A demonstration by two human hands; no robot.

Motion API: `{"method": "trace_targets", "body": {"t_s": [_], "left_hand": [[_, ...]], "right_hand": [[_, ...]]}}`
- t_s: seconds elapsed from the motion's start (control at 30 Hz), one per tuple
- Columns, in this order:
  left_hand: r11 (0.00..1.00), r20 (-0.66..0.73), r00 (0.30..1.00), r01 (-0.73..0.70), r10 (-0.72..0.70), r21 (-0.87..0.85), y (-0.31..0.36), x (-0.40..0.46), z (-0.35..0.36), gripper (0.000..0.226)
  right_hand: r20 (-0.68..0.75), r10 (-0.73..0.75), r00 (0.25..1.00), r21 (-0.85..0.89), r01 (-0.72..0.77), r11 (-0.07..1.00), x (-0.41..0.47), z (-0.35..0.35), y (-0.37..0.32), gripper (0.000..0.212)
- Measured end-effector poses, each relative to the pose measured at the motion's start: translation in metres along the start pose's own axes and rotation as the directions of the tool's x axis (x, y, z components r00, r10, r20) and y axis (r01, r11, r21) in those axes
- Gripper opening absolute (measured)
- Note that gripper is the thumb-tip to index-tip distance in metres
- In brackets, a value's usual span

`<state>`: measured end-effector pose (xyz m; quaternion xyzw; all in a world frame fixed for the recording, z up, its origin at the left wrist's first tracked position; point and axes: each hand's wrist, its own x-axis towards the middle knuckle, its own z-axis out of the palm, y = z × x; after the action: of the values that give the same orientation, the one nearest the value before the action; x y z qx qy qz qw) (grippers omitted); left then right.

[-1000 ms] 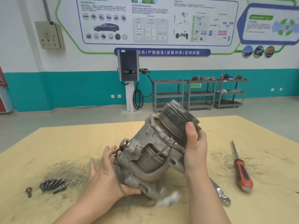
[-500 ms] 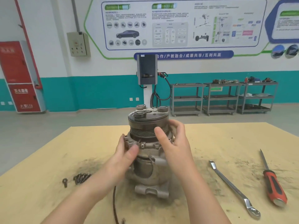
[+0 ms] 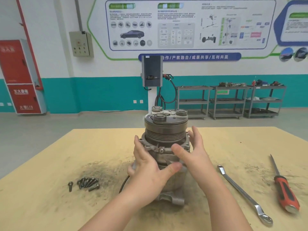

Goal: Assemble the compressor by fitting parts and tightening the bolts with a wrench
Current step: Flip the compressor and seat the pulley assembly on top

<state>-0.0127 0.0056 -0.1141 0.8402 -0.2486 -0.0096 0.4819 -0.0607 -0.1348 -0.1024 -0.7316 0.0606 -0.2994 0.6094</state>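
The compressor (image 3: 165,152) stands upright on the counter (image 3: 50,205), pulley end up, between both hands; the left hand (image 3: 148,167) rests against its body with fingers straight and thumb across the front, while the right hand (image 3: 191,152) hovers just beside the flange, fingers spread and gripping nothing. The step in hand looks like settling the housing square before bolting; to do it well, keep one palm steadying the body so it cannot tip, check that the flange holes line up, then start each of the bolts (image 3: 87,182) lying to the left by hand before reaching for the wrench (image 3: 245,195) on the right.
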Motion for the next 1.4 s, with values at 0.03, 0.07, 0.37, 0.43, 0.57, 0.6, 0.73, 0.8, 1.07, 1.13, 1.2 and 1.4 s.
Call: {"method": "trace_targets", "body": {"t_s": [0.03, 0.07, 0.37, 0.43, 0.57, 0.6, 0.73, 0.8, 1.07, 1.13, 1.2, 1.4], "left_hand": [[1.0, -0.003, 1.0, 0.008, -0.008, 0.006, 0.002, 0.003, 0.002, 0.131], [1.0, -0.013, 1.0, 0.013, -0.012, 0.024, 0.005, 0.005, 0.005, 0.13], [0.995, 0.063, 0.995, -0.076, 0.08, -0.064, 0.003, 0.014, -0.002, 0.111], [0.988, 0.051, 0.989, -0.133, 0.137, -0.075, -0.002, 0.011, -0.006, 0.097], [0.981, 0.139, 0.971, -0.188, 0.194, -0.053, -0.002, -0.006, -0.001, 0.092], [0.977, 0.159, 0.965, -0.199, 0.209, -0.077, -0.003, -0.009, 0.0, 0.089], [0.969, 0.02, 0.977, -0.207, 0.211, -0.135, -0.011, -0.007, -0.004, 0.063], [0.976, -0.06, 0.982, -0.187, 0.181, -0.111, -0.014, 0.003, -0.008, 0.071], [0.939, 0.075, 0.976, -0.173, 0.203, -0.298, 0.001, 0.056, -0.003, 0.135], [0.925, 0.041, 0.978, -0.18, 0.206, -0.334, -0.001, 0.061, 0.002, 0.126], [0.918, 0.0, 0.982, -0.178, 0.191, -0.355, -0.002, 0.06, 0.005, 0.115], [0.933, -0.098, 0.976, -0.213, 0.192, -0.289, 0.004, 0.037, 0.006, 0.089]], "right_hand": [[-0.021, 0.01, 1.0, -0.004, -0.01, 1.0, 0.002, -0.001, 0.0, 0.144], [-0.033, 0.016, 0.999, 0.0, -0.016, 1.0, 0.003, -0.002, 0.001, 0.142], [-0.194, 0.031, 0.981, 0.022, -0.027, 0.999, 0.004, -0.009, 0.008, 0.123], [-0.276, 0.042, 0.96, 0.005, -0.043, 0.999, 0.006, -0.012, 0.011, 0.104], [-0.475, 0.107, 0.873, 0.051, -0.094, 0.994, 0.01, -0.019, 0.019, 0.058], [-0.49, 0.129, 0.862, 0.078, -0.104, 0.991, 0.011, -0.021, 0.021, 0.048], [-0.394, 0.188, 0.9, 0.057, -0.18, 0.982, 0.009, -0.034, 0.017, 0.026], [-0.289, 0.208, 0.935, 0.013, -0.213, 0.977, 0.006, -0.041, 0.007, 0.033], [-0.206, 0.194, 0.959, -0.142, -0.225, 0.964, -0.006, -0.035, -0.022, 0.118], [-0.182, 0.178, 0.967, -0.231, -0.218, 0.948, -0.007, -0.021, -0.023, 0.127], [-0.24, 0.141, 0.961, -0.308, -0.213, 0.927, -0.007, -0.011, -0.021, 0.126], [-0.388, 0.087, 0.918, -0.224, -0.185, 0.957, -0.005, -0.007, -0.017, 0.091]]}}
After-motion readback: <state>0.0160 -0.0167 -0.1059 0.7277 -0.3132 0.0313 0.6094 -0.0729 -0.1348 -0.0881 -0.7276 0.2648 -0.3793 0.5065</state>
